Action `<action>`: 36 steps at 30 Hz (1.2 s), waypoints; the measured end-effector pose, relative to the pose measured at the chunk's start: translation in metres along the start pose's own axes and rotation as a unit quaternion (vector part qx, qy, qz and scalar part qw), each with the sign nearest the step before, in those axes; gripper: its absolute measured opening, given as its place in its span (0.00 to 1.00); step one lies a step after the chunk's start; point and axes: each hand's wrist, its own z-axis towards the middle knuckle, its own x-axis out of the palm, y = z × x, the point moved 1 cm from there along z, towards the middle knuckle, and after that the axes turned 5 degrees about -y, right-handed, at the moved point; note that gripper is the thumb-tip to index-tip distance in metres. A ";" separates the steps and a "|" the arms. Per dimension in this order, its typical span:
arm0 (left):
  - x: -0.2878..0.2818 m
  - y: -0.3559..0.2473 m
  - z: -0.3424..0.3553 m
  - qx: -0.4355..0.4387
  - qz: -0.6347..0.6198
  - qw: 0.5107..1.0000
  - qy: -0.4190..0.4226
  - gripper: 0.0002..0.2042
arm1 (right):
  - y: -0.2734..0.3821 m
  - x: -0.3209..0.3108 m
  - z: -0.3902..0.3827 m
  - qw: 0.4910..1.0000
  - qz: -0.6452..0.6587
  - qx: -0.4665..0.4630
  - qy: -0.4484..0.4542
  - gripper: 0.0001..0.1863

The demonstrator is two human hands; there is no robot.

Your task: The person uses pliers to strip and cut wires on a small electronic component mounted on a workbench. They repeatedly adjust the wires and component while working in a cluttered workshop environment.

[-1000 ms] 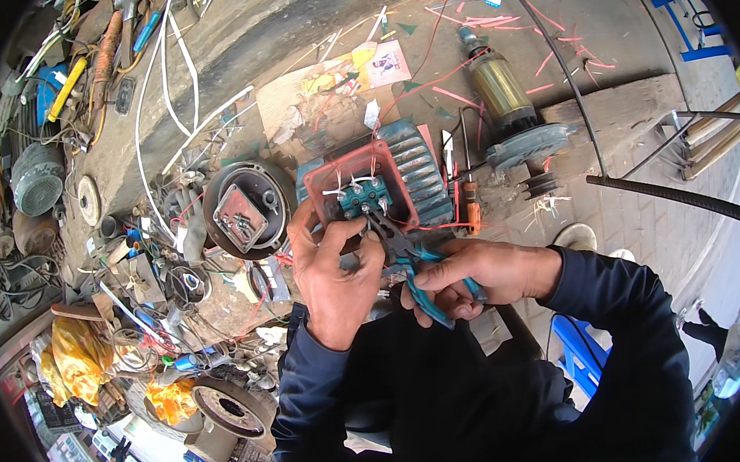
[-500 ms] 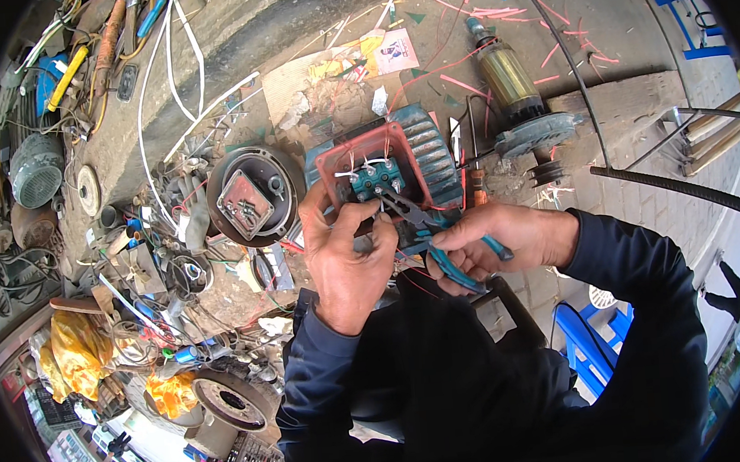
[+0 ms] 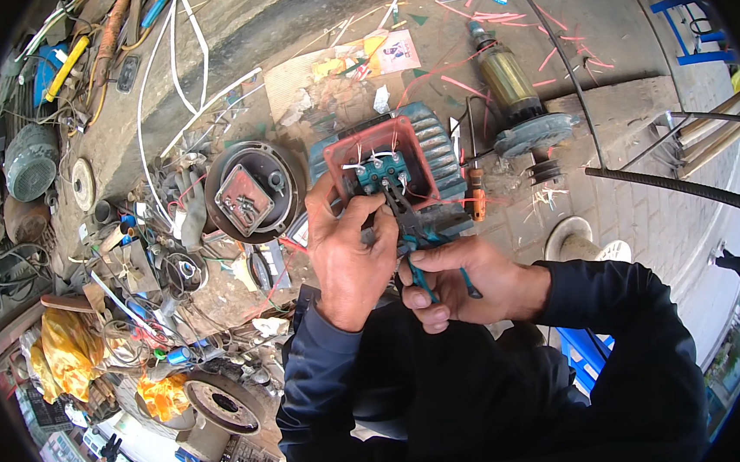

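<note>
A motor with teal cooling fins (image 3: 444,160) stands in front of me, its red terminal box (image 3: 412,141) uncovered. Inside sits a teal terminal block (image 3: 381,171) with metal studs and white-sleeved leads along its far side. My right hand (image 3: 483,285) is closed around the teal handles of long-nosed pliers (image 3: 407,219). Their jaws reach the near side of the block. Beside the jaws, my left hand (image 3: 350,254) pinches thumb and forefinger together at the box's near edge. Whatever lies between those fingertips is too small to make out.
Left of the motor, a round metal housing (image 3: 228,220) holds a red tray of small hardware. An orange-handled screwdriver (image 3: 477,195) is at the right. Farther off lies a wound rotor (image 3: 508,81) among pink tube scraps. Tools and parts crowd the left; a rod (image 3: 671,187) juts in from the right.
The pliers have swung more upright, and their jaws sit farther right on the block's near side. My right hand has shifted left and nearer me. My left hand keeps its pinch.
</note>
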 end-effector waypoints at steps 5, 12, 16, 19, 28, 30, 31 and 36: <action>-0.002 0.000 0.002 -0.015 -0.004 1.000 0.012 0.11 | -0.013 0.007 0.010 0.998 0.006 -0.060 0.018 0.14; -0.004 -0.001 0.003 -0.036 -0.018 0.999 0.024 0.11 | 0.006 -0.008 -0.009 0.988 -0.147 -0.046 -0.019 0.20; -0.002 -0.001 0.003 -0.025 0.006 1.000 0.017 0.09 | 0.016 -0.011 -0.035 0.976 -0.204 -0.060 -0.040 0.21; 0.001 -0.002 0.004 -0.033 0.028 0.999 0.011 0.09 | 0.029 -0.014 -0.042 0.964 -0.253 -0.064 -0.055 0.21; 0.005 -0.015 -0.001 0.081 0.088 0.992 -0.026 0.11 | 0.046 -0.015 -0.041 0.969 -0.238 0.014 -0.067 0.23; 0.008 -0.018 -0.005 0.090 0.090 0.992 -0.006 0.10 | 0.050 -0.014 -0.041 0.970 -0.233 0.029 -0.062 0.23; 0.009 -0.017 -0.006 0.082 0.092 0.992 -0.003 0.10 | 0.052 -0.014 -0.042 0.970 -0.234 0.035 -0.063 0.22; 0.011 -0.015 -0.009 0.078 0.102 0.992 0.010 0.10 | 0.059 -0.010 -0.044 0.964 -0.249 0.046 -0.081 0.22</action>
